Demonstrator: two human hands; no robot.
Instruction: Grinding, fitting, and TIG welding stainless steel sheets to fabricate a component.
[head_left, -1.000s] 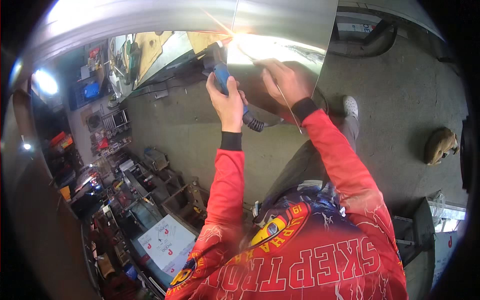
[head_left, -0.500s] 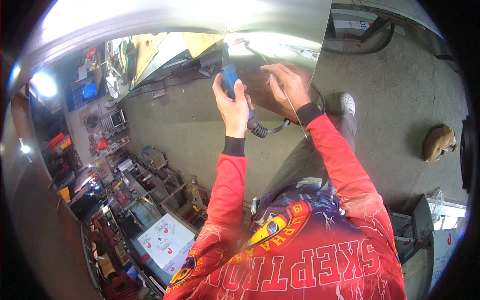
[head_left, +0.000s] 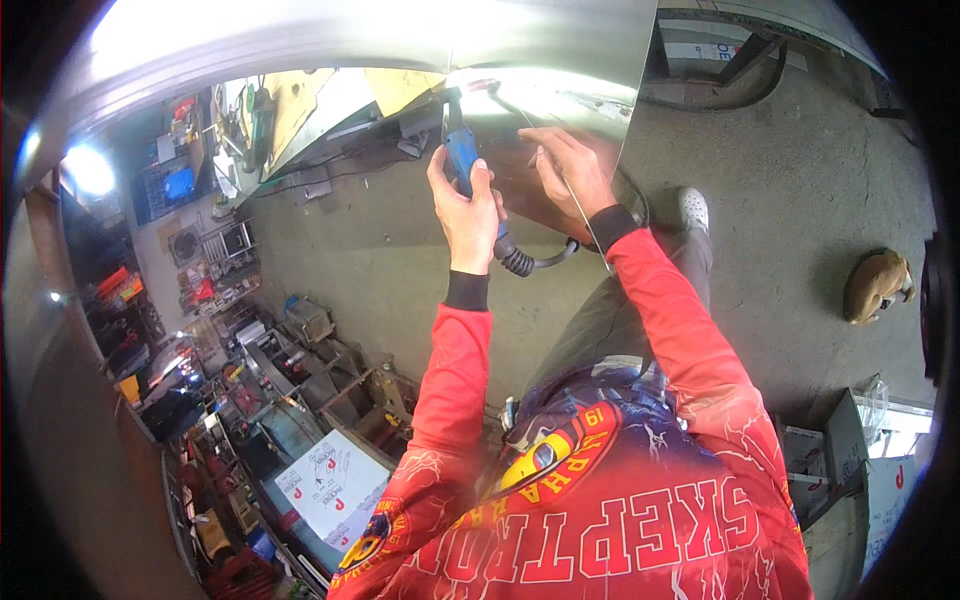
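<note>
My left hand [head_left: 467,230] is wrapped round the blue handle of a welding torch [head_left: 461,155]. Its dark head points up to the edge of a shiny sheet-metal piece [head_left: 560,25]. From the handle's lower end runs a black ribbed cable [head_left: 517,262]. Between the fingers of my right hand [head_left: 575,170] is a thin metal rod [head_left: 578,205], slanting past the wrist. The rod's upper end comes close to the underside of the bright metal, where glare hides whether it touches. My hands are apart, the right one beside the torch.
A dog [head_left: 878,287] lies curled on the concrete floor [head_left: 780,190] at the right. Cluttered shelves and tools fill the left side, with a white printed sheet [head_left: 332,487] at the lower left. Boxes [head_left: 885,500] stand at the lower right. My shoe [head_left: 694,210] is by the metal.
The right hand and the rod have shifted very slightly left. The torch stays almost in place in my left hand.
</note>
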